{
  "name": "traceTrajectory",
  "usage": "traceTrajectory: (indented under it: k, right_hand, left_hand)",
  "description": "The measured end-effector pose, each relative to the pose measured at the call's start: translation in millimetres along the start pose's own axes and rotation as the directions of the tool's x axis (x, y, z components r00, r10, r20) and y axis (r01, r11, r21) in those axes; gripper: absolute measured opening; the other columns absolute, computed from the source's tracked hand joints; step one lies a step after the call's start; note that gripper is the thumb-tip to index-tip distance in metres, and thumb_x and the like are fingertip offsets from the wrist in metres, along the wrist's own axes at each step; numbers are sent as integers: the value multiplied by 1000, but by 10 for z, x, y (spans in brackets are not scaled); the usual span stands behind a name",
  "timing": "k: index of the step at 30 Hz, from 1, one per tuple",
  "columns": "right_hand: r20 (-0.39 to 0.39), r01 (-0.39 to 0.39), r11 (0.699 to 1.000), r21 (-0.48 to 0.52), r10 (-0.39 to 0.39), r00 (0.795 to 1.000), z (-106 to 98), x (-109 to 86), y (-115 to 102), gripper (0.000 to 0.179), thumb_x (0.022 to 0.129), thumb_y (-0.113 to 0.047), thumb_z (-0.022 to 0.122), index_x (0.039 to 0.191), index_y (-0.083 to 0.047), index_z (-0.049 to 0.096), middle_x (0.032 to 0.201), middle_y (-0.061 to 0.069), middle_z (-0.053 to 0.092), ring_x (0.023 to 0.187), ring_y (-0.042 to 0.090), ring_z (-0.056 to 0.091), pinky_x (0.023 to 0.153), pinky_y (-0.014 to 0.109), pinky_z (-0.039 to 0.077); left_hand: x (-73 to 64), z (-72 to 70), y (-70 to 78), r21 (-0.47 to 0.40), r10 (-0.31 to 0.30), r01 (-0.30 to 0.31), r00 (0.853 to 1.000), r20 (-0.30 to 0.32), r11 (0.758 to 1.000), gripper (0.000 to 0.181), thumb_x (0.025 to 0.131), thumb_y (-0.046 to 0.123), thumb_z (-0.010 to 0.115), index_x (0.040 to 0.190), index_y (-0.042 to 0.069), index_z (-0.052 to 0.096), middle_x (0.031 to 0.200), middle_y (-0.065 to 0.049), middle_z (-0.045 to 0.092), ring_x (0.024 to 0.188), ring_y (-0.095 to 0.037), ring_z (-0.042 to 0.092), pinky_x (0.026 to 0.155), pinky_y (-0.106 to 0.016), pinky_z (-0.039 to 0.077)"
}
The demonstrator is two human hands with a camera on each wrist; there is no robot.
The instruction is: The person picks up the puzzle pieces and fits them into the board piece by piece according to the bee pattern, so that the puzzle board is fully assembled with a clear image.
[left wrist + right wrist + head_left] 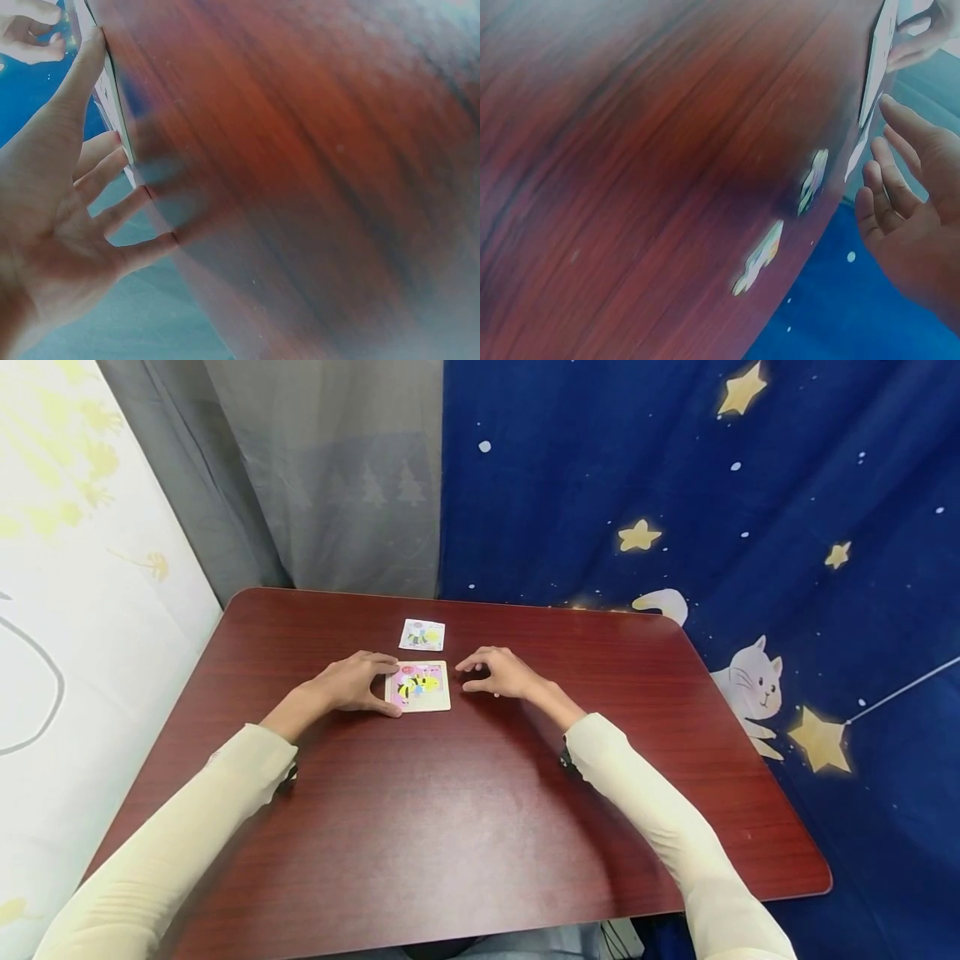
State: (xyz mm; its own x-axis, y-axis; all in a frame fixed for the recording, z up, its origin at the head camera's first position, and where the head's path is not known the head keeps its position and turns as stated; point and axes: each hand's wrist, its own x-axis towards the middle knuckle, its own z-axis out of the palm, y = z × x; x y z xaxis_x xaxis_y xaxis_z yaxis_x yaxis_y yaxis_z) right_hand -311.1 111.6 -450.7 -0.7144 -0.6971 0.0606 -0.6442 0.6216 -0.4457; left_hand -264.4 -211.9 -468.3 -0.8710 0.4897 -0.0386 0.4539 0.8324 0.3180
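A small square puzzle board [424, 703] with a pink and yellow bee picture lies on the table. My left hand [351, 682] grips its left end, thumb at the near corner and index finger at the far corner. In the left wrist view the other fingers [124, 210] of that hand spread down to the tabletop. Just off the board's right edge hovers my right hand [501, 672], fingers loosely bent with nothing between them. Two loose puzzle pieces [759, 259] lie near it in the right wrist view; from the head, the right hand mostly hides them.
Behind the board lies a paper card [422, 635] with a similar bee picture. The reddish-brown table [420, 827] has rounded corners. A grey curtain [337, 485] and a blue starry curtain [555, 485] hang along its far side, and a white patterned sheet [82, 610] at the left.
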Motion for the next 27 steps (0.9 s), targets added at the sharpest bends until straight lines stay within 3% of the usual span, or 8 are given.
traceTrajectory:
  k: [14, 27]
  right_hand:
    - [-30, -20, 999, -25, 20, 999, -167, -265, 308, 38, 88, -19, 85, 124, -8, 76, 117, 7, 75, 111, 24, 67, 102, 41, 49]
    - [27, -75, 994, -73, 78, 997, -153, -351, 380, 41, 87, -24, 87, 124, -11, 77, 115, 7, 74, 110, 22, 67, 99, 39, 51]
  left_hand:
    - [8, 12, -9, -6, -14, 14, 1000, -1, 1000, 102, 74, 67, 85, 151, 8, 55, 158, -10, 48, 146, -37, 39, 107, -65, 41]
    - [13, 13, -16, -5, -12, 12, 1000, -3, 1000, 102, 74, 67, 85, 151, 9, 55, 158, -9, 48, 146, -36, 38, 107, -66, 41]
